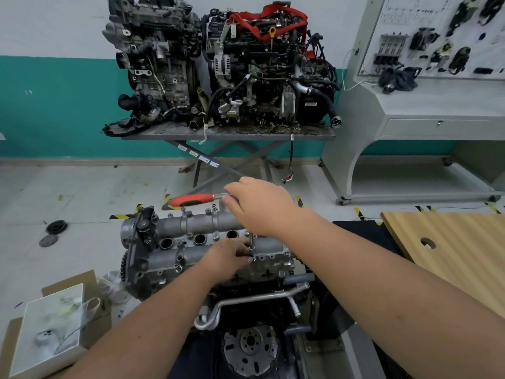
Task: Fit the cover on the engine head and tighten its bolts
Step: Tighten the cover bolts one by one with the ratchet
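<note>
The grey cast cover [188, 242] sits on top of the engine head [153, 272] in the lower middle of the view, with several bolts along its edges. A ratchet with a red handle [192, 199] points left above the cover. My right hand [259, 206] grips the ratchet at its head end. A thin extension bar [251, 246] runs down from it to a bolt on the cover's near edge. My left hand [231, 257] pinches the lower end of that bar at the bolt.
A wooden board [448, 253] with a hole lies at the right. A white box [52, 324] on cardboard sits at the lower left. Two engines [218, 64] stand on a lift table behind. A grey training bench [426, 110] stands at the right. Round black parts [54, 228] lie on the floor.
</note>
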Demonstrator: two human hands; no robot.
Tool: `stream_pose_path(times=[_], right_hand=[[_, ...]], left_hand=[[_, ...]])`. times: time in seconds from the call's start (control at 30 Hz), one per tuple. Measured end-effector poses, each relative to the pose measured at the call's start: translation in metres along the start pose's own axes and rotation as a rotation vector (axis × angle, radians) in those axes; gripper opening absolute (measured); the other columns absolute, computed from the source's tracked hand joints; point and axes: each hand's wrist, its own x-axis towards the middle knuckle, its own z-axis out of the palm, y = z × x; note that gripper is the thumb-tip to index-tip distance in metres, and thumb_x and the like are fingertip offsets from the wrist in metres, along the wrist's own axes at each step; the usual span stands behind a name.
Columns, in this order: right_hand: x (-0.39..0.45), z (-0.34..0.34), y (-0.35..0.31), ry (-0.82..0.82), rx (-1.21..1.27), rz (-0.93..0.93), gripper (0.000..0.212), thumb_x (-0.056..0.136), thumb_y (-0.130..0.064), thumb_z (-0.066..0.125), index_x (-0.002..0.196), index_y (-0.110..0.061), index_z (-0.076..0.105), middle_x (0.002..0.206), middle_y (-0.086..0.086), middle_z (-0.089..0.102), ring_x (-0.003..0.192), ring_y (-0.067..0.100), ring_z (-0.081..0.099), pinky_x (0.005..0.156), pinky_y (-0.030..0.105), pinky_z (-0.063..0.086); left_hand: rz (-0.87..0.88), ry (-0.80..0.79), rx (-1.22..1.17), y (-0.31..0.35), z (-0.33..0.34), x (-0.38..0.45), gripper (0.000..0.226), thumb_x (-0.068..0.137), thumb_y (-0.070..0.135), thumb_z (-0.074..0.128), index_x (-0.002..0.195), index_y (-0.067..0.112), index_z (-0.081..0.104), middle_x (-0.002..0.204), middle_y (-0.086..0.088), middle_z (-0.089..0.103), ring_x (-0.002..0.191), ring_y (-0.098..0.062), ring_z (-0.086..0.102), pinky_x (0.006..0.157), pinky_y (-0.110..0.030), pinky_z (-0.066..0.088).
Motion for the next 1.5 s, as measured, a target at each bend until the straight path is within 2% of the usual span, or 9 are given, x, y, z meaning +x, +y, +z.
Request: stream_pose_path(times=[0.13, 0.3, 0.4, 0.6, 0.83, 0.97, 1.17, 1.37, 1.5], right_hand=[[0.009, -0.016, 0.005, -0.111, 0.345, 0.295, 0.028, 0.101, -0.026, 0.04, 0.085, -0.014, 0.059, 0.072, 0.001, 0.064, 0.069, 0.027, 0.064, 0.059, 0.031, 0.048], [0.0, -0.008, 0.009, -0.072, 1.744, 0.78, 0.007, 0.099, -0.013, 0.048, 0.093, -0.011, 0.049, 0.064, 0.002, 0.067, 0.068, 0.024, 0.069, 0.084, 0.036, 0.049], [-0.004, 0.015, 0.009, 0.168, 2.114, 0.76, 0.018, 0.099, -0.013, 0.053, 0.082, -0.013, 0.052, 0.066, -0.001, 0.065, 0.079, 0.019, 0.064, 0.081, 0.031, 0.05], [-0.017, 0.039, -0.002, 0.435, 1.377, 0.518, 0.02, 0.098, -0.046, 0.051, 0.107, -0.057, 0.065, 0.124, -0.023, 0.06, 0.102, -0.005, 0.06, 0.088, 0.026, 0.05], [-0.019, 0.05, 0.011, 0.653, 0.126, -0.154, 0.037, 0.075, 0.008, 0.058, 0.107, -0.003, 0.073, 0.11, 0.012, 0.07, 0.101, 0.035, 0.064, 0.077, 0.045, 0.054], [-0.02, 0.034, 0.014, 0.48, -0.061, -0.162, 0.034, 0.085, -0.015, 0.053, 0.114, -0.007, 0.068, 0.094, 0.008, 0.064, 0.083, 0.03, 0.058, 0.071, 0.04, 0.045], [-0.026, 0.019, 0.022, 0.226, -0.088, -0.195, 0.061, 0.093, -0.044, 0.03, 0.141, -0.013, 0.049, 0.11, 0.003, 0.058, 0.095, 0.023, 0.052, 0.079, 0.037, 0.039], [-0.018, 0.009, 0.027, 0.114, -0.131, -0.216, 0.05, 0.105, -0.04, 0.028, 0.146, -0.015, 0.043, 0.112, 0.003, 0.058, 0.096, 0.024, 0.057, 0.075, 0.035, 0.039], [-0.006, 0.002, 0.019, 0.025, 0.048, -0.036, 0.033, 0.105, -0.039, 0.032, 0.106, -0.021, 0.059, 0.089, -0.002, 0.059, 0.086, 0.025, 0.059, 0.065, 0.036, 0.044]], left_hand=[[-0.004, -0.002, -0.044, 0.001, 0.001, -0.002, 0.021, 0.096, 0.018, 0.065, 0.075, 0.016, 0.066, 0.131, 0.018, 0.06, 0.051, 0.007, 0.049, 0.053, -0.014, 0.033], [0.016, 0.017, -0.015, 0.003, -0.002, -0.002, 0.018, 0.095, 0.018, 0.066, 0.104, 0.005, 0.076, 0.14, 0.019, 0.055, 0.104, -0.012, 0.064, 0.087, -0.022, 0.045], [0.038, 0.027, 0.002, 0.002, -0.001, -0.002, 0.018, 0.095, 0.018, 0.067, 0.101, 0.004, 0.076, 0.136, 0.021, 0.057, 0.089, -0.011, 0.06, 0.074, -0.021, 0.042], [0.027, 0.022, 0.017, -0.003, 0.001, 0.002, 0.017, 0.095, 0.018, 0.067, 0.098, 0.004, 0.076, 0.142, 0.011, 0.057, 0.111, -0.018, 0.062, 0.091, -0.024, 0.045], [-0.025, 0.047, -0.077, -0.001, 0.004, 0.0, 0.009, 0.091, 0.014, 0.071, 0.099, 0.017, 0.073, 0.097, 0.015, 0.069, 0.086, 0.008, 0.061, 0.082, -0.017, 0.048], [-0.053, 0.037, 0.007, 0.002, 0.001, 0.0, 0.033, 0.091, 0.016, 0.068, 0.062, 0.029, 0.06, 0.066, 0.037, 0.057, 0.062, 0.006, 0.053, 0.062, -0.022, 0.038], [-0.032, 0.027, 0.009, 0.003, 0.0, -0.002, 0.01, 0.092, 0.019, 0.068, 0.083, 0.017, 0.071, 0.069, 0.05, 0.052, 0.062, 0.016, 0.053, 0.058, -0.011, 0.034], [0.024, 0.026, -0.044, 0.0, 0.001, -0.001, 0.012, 0.092, 0.014, 0.068, 0.085, 0.011, 0.077, 0.122, 0.043, 0.052, 0.099, 0.003, 0.062, 0.084, -0.02, 0.046], [0.039, 0.038, -0.068, -0.001, 0.002, 0.0, 0.012, 0.092, 0.013, 0.067, 0.091, 0.008, 0.078, 0.137, 0.029, 0.053, 0.108, -0.007, 0.063, 0.091, -0.021, 0.046]])
